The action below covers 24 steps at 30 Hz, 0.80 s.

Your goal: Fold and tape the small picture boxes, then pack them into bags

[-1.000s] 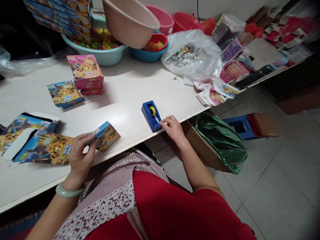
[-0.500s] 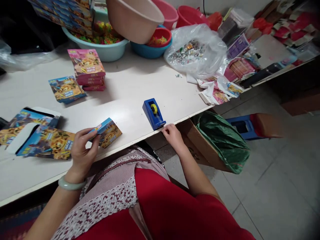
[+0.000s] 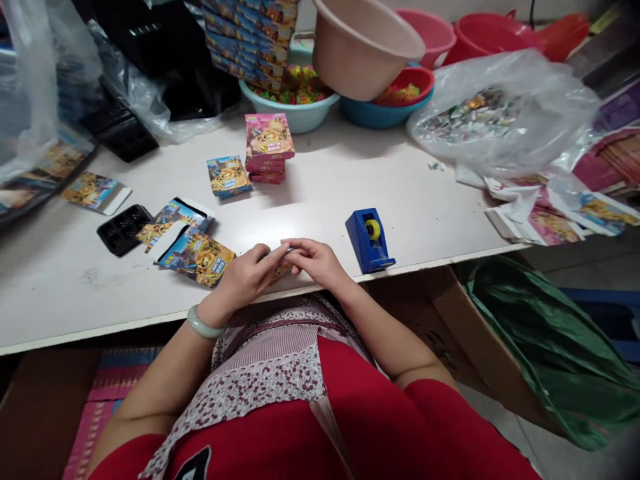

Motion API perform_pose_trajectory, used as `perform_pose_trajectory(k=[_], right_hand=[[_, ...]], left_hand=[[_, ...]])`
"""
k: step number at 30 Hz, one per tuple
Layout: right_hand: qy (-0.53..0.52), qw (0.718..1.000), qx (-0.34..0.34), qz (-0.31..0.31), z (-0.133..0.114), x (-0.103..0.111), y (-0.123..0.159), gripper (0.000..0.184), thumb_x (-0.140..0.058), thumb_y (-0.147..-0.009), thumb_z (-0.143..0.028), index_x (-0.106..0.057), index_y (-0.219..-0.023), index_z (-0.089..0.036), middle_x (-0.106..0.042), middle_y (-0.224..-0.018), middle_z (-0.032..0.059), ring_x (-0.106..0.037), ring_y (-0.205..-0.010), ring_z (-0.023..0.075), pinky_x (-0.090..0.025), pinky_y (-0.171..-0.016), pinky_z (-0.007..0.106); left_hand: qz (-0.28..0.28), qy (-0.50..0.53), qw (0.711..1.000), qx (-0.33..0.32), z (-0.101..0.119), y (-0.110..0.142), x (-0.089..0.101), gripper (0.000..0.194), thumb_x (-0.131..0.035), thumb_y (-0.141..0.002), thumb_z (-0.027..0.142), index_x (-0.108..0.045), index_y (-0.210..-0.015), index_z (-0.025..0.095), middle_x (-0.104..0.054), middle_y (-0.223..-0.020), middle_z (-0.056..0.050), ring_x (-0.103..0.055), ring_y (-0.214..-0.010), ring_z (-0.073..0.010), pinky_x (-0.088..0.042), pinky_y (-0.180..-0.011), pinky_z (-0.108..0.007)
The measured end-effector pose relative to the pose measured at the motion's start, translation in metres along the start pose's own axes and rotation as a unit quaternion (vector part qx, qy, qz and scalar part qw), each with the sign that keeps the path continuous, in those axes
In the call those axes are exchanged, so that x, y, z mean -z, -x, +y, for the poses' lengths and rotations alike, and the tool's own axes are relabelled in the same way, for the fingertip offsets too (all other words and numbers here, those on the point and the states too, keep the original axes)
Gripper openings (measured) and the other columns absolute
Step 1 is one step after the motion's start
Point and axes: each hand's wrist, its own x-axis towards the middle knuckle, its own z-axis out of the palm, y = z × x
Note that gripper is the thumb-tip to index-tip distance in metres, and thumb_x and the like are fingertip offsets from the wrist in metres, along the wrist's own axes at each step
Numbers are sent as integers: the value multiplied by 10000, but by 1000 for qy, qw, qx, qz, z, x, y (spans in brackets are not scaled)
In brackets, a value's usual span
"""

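Note:
My left hand (image 3: pixel 247 277) and my right hand (image 3: pixel 313 259) meet at the near edge of the white table (image 3: pixel 325 193), both closed on a small printed box (image 3: pixel 281 268) that they mostly hide. The right fingers press along the box's top edge. A blue tape dispenser (image 3: pixel 370 240) with a yellow roll stands just right of my right hand. Flat printed cartons (image 3: pixel 193 250) lie just left of my left hand.
A stack of pink boxes (image 3: pixel 269 143) and a blue box (image 3: pixel 229 177) sit mid-table. Basins (image 3: pixel 367 47) with coloured pieces stand at the back, beside a clear bag (image 3: pixel 500 110). A black tray (image 3: pixel 123 229) lies left. A green-lined cardboard box (image 3: pixel 530 340) stands under the table's right end.
My right hand left the tape dispenser and came over to the small box in my left hand. The view swung left, bringing black trays and plastic bags into sight.

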Motion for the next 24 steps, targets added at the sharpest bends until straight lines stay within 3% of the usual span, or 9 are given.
perform_pose_trajectory(k=[2, 4, 6, 8, 12, 15, 19, 22, 24], right_hand=[[71, 997, -1, 20, 2, 1, -7, 496, -698, -825, -292, -611, -1308, -220, -729, -753, -26, -614, -557, 116, -550, -613, 287], [192, 980, 12, 43, -1, 3, -13, 598, -700, -845, -280, -535, -1416, -214, -723, -732, -11, -647, -616, 158, -535, -639, 305], [318, 946, 20, 49, -7, 8, -20, 633, -723, -853, -300, -524, -1443, -186, -714, -706, 16, -675, -696, 208, -518, -681, 330], [390, 920, 13, 29, -10, 15, -29, 650, -743, -851, -320, -530, -1445, -163, -714, -704, 36, -680, -724, 232, -500, -691, 339], [356, 934, 2, -34, -3, 24, -47, 608, -689, -890, -267, -503, -1462, -173, -736, -791, 30, -670, -704, 186, -497, -686, 305], [335, 939, 11, -80, 8, 12, -58, 445, -660, -904, -236, -612, -1344, -186, -741, -873, 35, -672, -748, 165, -513, -733, 303], [316, 936, 45, -149, 22, -24, -75, 337, -656, -911, -228, -679, -1245, -190, -733, -1061, 83, -684, -896, 174, -544, -800, 318], [315, 930, 82, -170, 32, -48, -91, 341, -657, -910, -225, -676, -1247, -176, -691, -1210, 132, -664, -1067, 217, -556, -884, 362], [321, 926, 115, -163, 36, -61, -104, 359, -654, -910, -231, -660, -1267, -189, -667, -1273, 141, -632, -1157, 242, -537, -966, 408]], left_hand=[[-14, 20, 1000, -10, -2, -1, 0, 456, -491, -1015, 210, -466, -1468, 253, -637, -1007, -79, -626, -773, -162, -482, -600, -237], [8, 82, 997, 1, -5, 0, -4, 415, -523, -1004, 195, -521, -1415, 249, -658, -1031, -82, -651, -830, -163, -521, -656, -252], [24, 162, 986, 40, -12, -1, -4, 325, -557, -994, 199, -601, -1314, 236, -687, -1031, -77, -670, -884, -164, -553, -736, -278], [40, 219, 967, 121, -28, -5, 3, 231, -580, -980, 225, -672, -1192, 219, -714, -1031, -70, -681, -912, -171, -565, -795, -300], [137, 203, 905, 347, -99, -34, 42, 244, -616, -920, 235, -702, -1142, 185, -722, -1032, -51, -660, -894, -182, -550, -827, -305], [151, 179, 871, 431, -164, -69, 61, 245, -619, -844, 131, -717, -1069, 134, -716, -983, -54, -640, -904, -190, -523, -888, -315], [70, 212, 832, 508, -222, -112, 42, 252, -651, -777, 131, -720, -1020, 125, -707, -899, -66, -654, -866, -223, -538, -868, -348], [43, 198, 837, 509, -245, -127, 28, 374, -669, -766, 150, -697, -1137, 117, -694, -1092, -119, -644, -1043, -263, -509, -976, -386], [63, 179, 845, 499, -253, -123, 33, 456, -664, -807, 180, -644, -1257, 107, -634, -1263, -162, -604, -1164, -273, -472, -1038, -391]])
